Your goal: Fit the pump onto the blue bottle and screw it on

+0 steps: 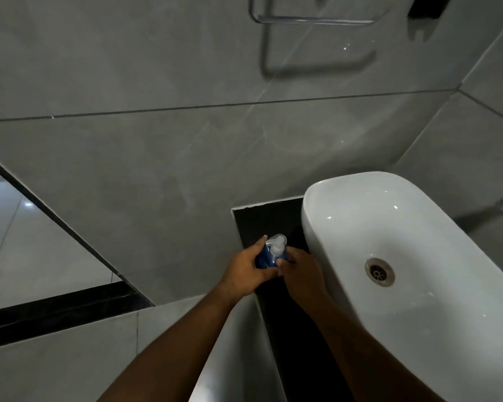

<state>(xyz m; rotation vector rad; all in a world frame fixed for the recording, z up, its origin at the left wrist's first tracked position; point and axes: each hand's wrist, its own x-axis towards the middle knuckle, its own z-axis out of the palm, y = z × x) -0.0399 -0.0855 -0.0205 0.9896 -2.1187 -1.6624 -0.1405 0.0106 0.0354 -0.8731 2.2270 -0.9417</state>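
The blue bottle (pixel 264 259) stands on the dark counter (pixel 262 221) just left of the white basin. A clear white pump (pixel 276 245) sits on top of its neck, nozzle pointing left. My left hand (pixel 246 275) wraps around the bottle's body from the left. My right hand (pixel 301 272) comes in from the right, its fingertips pinching the pump's collar at the bottle's neck. Most of the bottle is hidden behind both hands.
A white oval basin (pixel 346 227) with a metal drain (pixel 379 271) fills the right side, close to my right hand. Grey tiled wall rises behind, with a chrome towel rail (pixel 314 20) high up. A mirror edge (pixel 55 216) slants at left.
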